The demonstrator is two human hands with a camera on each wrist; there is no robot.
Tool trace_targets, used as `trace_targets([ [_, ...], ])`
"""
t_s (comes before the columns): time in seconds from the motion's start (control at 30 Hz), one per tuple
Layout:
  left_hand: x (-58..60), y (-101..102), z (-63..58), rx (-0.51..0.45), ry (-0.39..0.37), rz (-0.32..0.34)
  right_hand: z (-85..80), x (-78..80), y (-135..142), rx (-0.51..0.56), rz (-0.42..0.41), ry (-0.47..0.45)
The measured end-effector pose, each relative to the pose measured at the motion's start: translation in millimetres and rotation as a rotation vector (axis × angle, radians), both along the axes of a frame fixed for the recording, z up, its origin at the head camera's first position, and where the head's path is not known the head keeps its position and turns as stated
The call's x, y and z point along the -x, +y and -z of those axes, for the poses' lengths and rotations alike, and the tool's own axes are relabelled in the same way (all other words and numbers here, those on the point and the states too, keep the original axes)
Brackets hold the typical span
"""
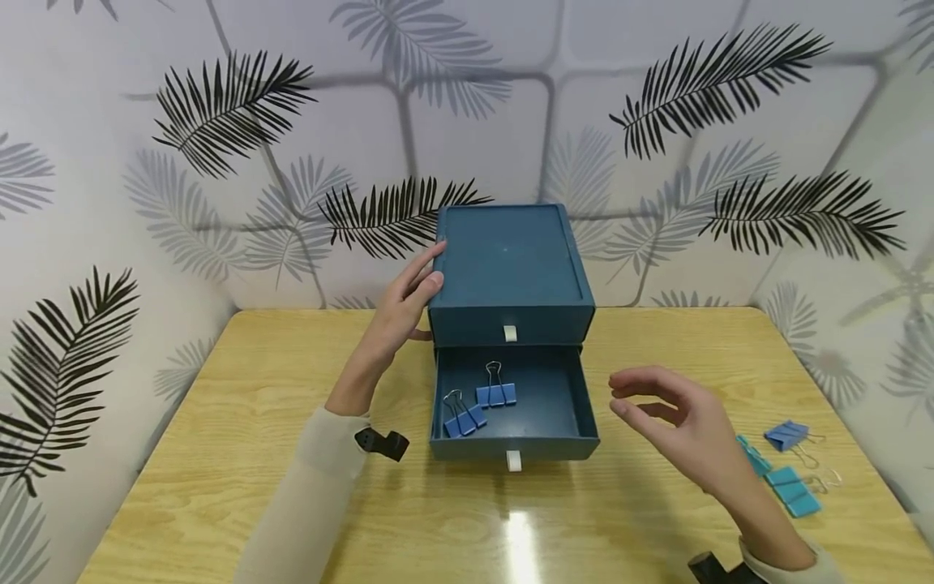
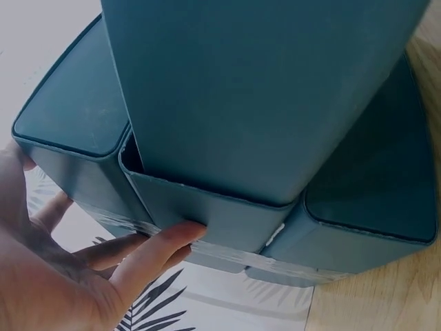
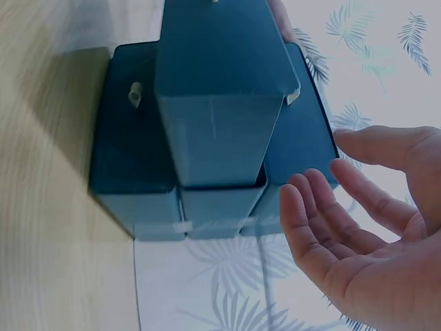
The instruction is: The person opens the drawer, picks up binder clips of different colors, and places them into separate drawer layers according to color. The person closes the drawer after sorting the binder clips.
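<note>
A dark blue desktop drawer cabinet [image 1: 507, 253] stands against the wall, with one drawer [image 1: 552, 391] pulled out below the top one. Inside that drawer, toward its left side, lie two blue binder clips, one upper [image 1: 496, 396] and one lower [image 1: 464, 422]. My left hand [image 1: 397, 312] rests against the cabinet's left side, fingertips at its top edge. In the left wrist view, its fingers [image 2: 162, 249] touch the cabinet's side wall. To the right of the drawer hovers my right hand [image 1: 689, 422], fingers loosely curved and holding nothing.
On the right of the wooden table [image 1: 292, 365] lie a blue binder clip [image 1: 786, 435] and two teal ones, one smaller in view [image 1: 754, 456] and one below it [image 1: 795, 491]. Leaf-patterned wall covering [image 1: 474, 122] rises behind and beside the table. White tabs [image 1: 511, 333] mark the drawer fronts.
</note>
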State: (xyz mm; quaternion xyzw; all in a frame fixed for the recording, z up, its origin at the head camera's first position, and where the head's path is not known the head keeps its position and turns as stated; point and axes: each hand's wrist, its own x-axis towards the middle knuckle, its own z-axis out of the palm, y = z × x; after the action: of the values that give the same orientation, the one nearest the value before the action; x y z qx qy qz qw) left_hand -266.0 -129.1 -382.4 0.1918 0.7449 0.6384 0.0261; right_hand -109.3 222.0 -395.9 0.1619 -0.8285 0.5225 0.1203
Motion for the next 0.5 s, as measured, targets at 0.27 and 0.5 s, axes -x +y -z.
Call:
trace_targets([
  [0.27,-2.0,0,0.8,-0.005,0.003,-0.009,8.9,-15.1,23,-0.005,0.078,0.014],
  [0.5,-2.9,-1,-0.7,0.003,-0.006,-0.004,20.9,-27.2,44,-0.015,0.171,0.012],
])
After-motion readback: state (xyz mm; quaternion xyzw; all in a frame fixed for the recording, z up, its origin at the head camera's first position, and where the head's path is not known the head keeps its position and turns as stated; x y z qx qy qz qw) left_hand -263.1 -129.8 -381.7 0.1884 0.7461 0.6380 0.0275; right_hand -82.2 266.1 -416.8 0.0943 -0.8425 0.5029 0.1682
